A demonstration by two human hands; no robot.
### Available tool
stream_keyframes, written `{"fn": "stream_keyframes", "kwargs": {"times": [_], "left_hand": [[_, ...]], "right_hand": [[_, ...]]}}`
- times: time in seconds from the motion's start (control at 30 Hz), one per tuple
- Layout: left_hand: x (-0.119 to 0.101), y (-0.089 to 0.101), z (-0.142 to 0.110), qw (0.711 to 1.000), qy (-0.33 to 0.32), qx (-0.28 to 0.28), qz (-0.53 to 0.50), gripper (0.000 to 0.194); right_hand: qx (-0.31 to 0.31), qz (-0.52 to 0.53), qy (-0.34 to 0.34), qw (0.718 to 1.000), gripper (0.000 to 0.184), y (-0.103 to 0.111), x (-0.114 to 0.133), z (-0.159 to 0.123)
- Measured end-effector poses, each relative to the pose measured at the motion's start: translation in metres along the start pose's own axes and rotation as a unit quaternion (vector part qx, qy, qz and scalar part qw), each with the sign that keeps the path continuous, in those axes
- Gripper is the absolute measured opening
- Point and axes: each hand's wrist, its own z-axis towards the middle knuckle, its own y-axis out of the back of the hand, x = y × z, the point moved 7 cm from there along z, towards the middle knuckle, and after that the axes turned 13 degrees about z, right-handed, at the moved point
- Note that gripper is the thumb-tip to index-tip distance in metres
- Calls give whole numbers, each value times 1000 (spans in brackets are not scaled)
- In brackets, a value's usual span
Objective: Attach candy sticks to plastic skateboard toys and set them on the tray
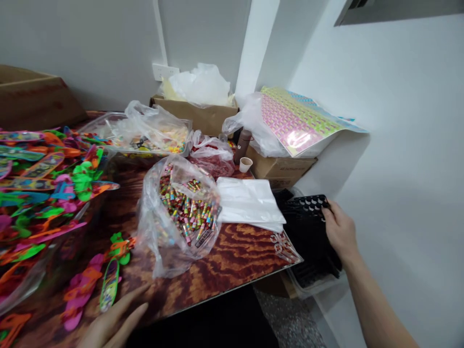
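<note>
My right hand (pixel 340 229) pinches the edge of a black sheet with pale crescent shapes (pixel 308 205). Below it, a clear bin (pixel 315 291) beside the table holds more black pieces (pixel 311 251). At the table's front edge my left hand (pixel 118 316) has its fingers stretched out and holds nothing. Nearest to it lies a small green-rimmed toy skateboard (pixel 109 285), with a pink and orange toy (pixel 82 290) to its left. An open clear bag of small colorful striped tubes (pixel 192 208) sits in the middle of the table.
Many bright plastic toys (pixel 39 193) are heaped at left. White plastic bags (pixel 250 200) lie flat near the right edge, by some clear small parts (pixel 282 246). Behind stand a paper cup (pixel 245 165), a brown bottle (pixel 242 145), cardboard boxes (pixel 203 116) and printed sticker sheets (pixel 293 118).
</note>
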Motion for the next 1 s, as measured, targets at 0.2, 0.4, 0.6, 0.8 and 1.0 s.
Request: {"fn": "stream_keyframes", "kwargs": {"times": [0.2, 0.4, 0.6, 0.8, 1.0], "left_hand": [[-78, -19, 4, 997, -68, 25, -12, 35], [-84, -24, -15, 995, -90, -23, -21, 37], [-67, -17, -30, 992, -80, -76, -54, 30], [-27, 28, -30, 980, 6, -186, -71, 23], [8, 50, -26, 953, 101, -276, 78, 30]], "right_hand": [[490, 178, 97, 848, 37, -133, 151, -77], [540, 98, 207, 810, 37, -204, 206, -124], [392, 57, 255, 882, 31, -206, 187, -143], [295, 127, 242, 915, 29, -198, 177, -142], [339, 206, 176, 901, 27, -210, 234, -129]]}}
